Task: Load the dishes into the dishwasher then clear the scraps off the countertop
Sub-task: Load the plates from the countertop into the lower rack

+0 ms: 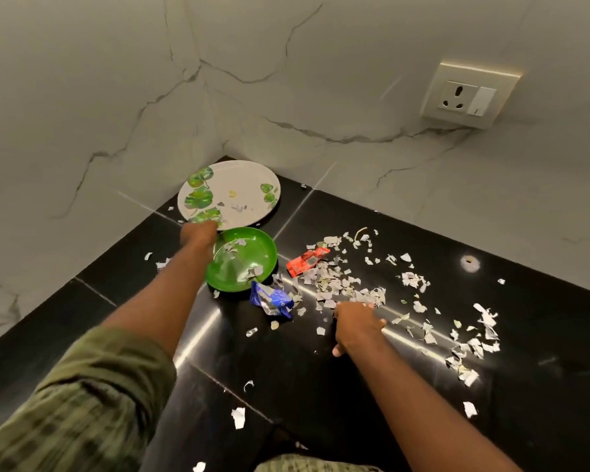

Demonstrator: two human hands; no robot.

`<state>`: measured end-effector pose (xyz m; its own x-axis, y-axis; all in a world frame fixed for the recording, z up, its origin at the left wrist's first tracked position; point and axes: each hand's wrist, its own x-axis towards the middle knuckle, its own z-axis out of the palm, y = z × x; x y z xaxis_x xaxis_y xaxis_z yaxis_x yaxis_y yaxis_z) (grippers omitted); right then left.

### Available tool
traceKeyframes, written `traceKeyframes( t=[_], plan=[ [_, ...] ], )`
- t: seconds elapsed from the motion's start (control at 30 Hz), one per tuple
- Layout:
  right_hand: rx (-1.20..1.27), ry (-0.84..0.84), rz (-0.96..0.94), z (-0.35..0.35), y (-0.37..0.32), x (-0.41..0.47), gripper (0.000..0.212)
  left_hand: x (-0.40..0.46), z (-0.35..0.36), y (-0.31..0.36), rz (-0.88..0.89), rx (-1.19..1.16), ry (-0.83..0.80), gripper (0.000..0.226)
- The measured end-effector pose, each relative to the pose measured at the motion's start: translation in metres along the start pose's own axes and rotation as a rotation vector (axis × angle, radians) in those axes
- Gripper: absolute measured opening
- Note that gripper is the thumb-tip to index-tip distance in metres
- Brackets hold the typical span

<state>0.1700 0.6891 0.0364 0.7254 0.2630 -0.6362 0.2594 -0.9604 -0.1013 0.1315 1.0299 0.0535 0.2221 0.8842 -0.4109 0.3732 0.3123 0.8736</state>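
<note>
Head view of a black polished countertop [321, 369] set into a corner of white marble-patterned wall [82, 97]. A white plate with green leaf print [235, 189] lay in the corner, carrying a few small scraps. Just in front of it, and slightly overlapping its near rim, sat a green plate [249, 267], which also held torn paper bits and what appeared to be a clear piece lying on its left half.

The left hand [198, 233] reached to the near rim of the white plate, where that rim met the green plate; the fingers pointed away from the camera and were hidden, so whether they gripped the rim could not be told. The left forearm emerged from a rolled green checked sleeve [92, 396].

The right hand [356, 323] rested palm-down on the countertop at the near edge of the paper scraps [334, 281], fingers loosely extended and holding nothing visible.

The scraps were scattered from the green plate rightward across the surface, with thinner strays near the front. Among them lay a red wrapper [305, 262], just right of the green plate, and a crumpled blue wrapper [273, 299], touching that plate's near rim.

An electrical socket with switch [467, 95] was mounted on the right wall.
</note>
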Motion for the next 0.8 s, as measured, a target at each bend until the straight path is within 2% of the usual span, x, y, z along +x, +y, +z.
traceKeyframes(
  t=[0.07, 0.17, 0.23, 0.33, 0.43, 0.5, 0.57, 0.63, 0.67, 0.8],
  plan=[
    [0.035, 0.019, 0.027, 0.001, -0.002, 0.004, 0.052, 0.009, 0.010, 0.009, -0.061, -0.094, 0.022, 0.047],
    [0.062, 0.049, 0.029, 0.003, -0.004, 0.008, 0.047, 0.026, 0.025, 0.017, -0.141, -0.169, 0.038, 0.057],
    [0.074, 0.077, 0.021, 0.006, -0.003, 0.011, 0.045, 0.038, 0.030, 0.021, -0.187, -0.174, 0.050, 0.045],
    [0.120, 0.120, -0.012, 0.013, 0.001, 0.014, 0.038, 0.063, 0.033, 0.021, -0.279, -0.106, -0.017, 0.014],
    [0.145, 0.124, -0.009, 0.016, 0.003, 0.017, 0.036, 0.107, 0.040, 0.017, -0.312, -0.142, -0.058, 0.003],
    [0.129, 0.111, 0.003, 0.015, 0.003, 0.017, 0.035, 0.119, 0.045, 0.022, -0.275, -0.206, -0.027, 0.035],
    [0.116, 0.102, 0.016, 0.012, 0.002, 0.014, 0.041, 0.092, 0.048, 0.041, -0.212, -0.336, -0.036, 0.046],
    [0.102, 0.097, 0.020, 0.010, 0.001, 0.012, 0.045, 0.045, 0.051, 0.067, -0.086, -0.441, -0.043, 0.040],
    [0.105, 0.096, 0.017, 0.009, 0.001, 0.011, 0.045, 0.027, 0.054, 0.077, -0.005, -0.420, -0.030, 0.036],
    [0.145, 0.109, -0.021, 0.011, 0.004, 0.009, 0.043, -0.023, 0.046, 0.092, 0.486, 0.084, 0.047, 0.029]
  ],
)
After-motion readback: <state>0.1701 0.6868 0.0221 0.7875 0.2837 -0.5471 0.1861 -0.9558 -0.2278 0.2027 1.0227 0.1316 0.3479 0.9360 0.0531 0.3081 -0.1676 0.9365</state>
